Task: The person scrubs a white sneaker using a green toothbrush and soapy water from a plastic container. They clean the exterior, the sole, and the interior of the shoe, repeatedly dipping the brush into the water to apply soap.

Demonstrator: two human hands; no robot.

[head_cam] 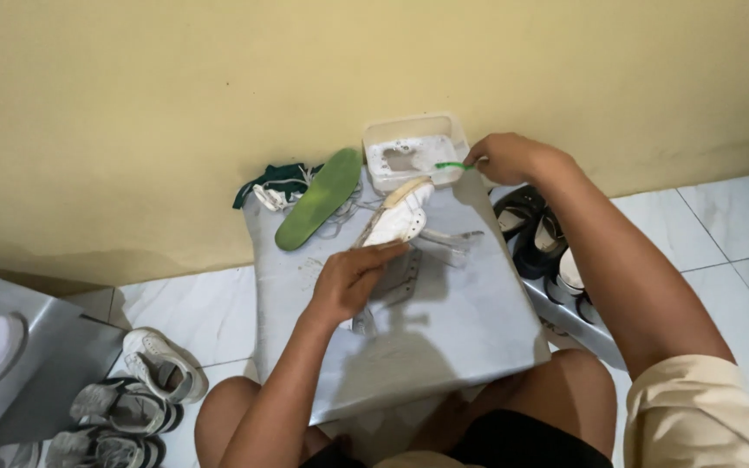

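You sit on the white tiled floor facing a yellow wall, with a grey board across your knees as a tabletop. On its far half lies the white sneaker, unlaced, toe pointing to the wall, tongue and flaps spread open. Your left hand lies flat on the near end of the sneaker, fingers closed down on it and pinning it to the tabletop. Your right hand is well apart from the left, up by the wall just beyond the sneaker's toe, pinched shut on a green toothbrush whose head reaches over the rim of a white plastic tub of foamy water. Left of the sneaker a green insole leans off the board, with a tangle of laces beside it. More shoes sit at your left, and dark ones at your right
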